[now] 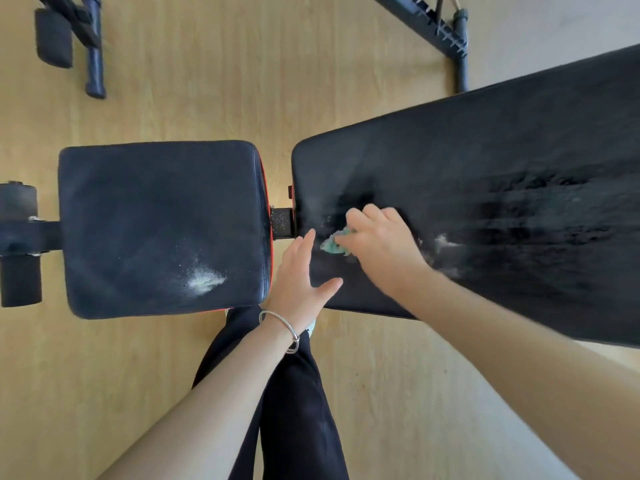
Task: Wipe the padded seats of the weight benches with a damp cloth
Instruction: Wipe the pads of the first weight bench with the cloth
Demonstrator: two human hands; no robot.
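Two black pads in line, top-down view: square seat pad [159, 220] on the left, long pad [485, 150] on the right, joined by a short metal bar [281, 221] across the gap.

Right hand [381, 244]: fingers curled down, gripping a small green cloth [334, 243]. The cloth is bunched and sits on the long pad near its left end, poking out past the fingertips. Hand is slightly motion-blurred.

Left hand [298, 278]: flat, fingers straight and together, thumb splayed out. It lies over the near left corner of the long pad, just beside the cloth, holding nothing. Can't tell if it presses down. Silver bracelet [284, 323] on that wrist.

Surface state:
- long pad: darker patchy streaks to the right of the right hand, plus a small white smear [445, 240] just beside that wrist
- seat pad: white powdery patch [204, 278] near its front right corner

Foam roller [19, 258] at the far left end of the frame. Black trousers [294, 410] below, wooden floor [207, 81] all round. Other dark gym frames at top left [93, 46] and top right [446, 32], well apart from the hands.
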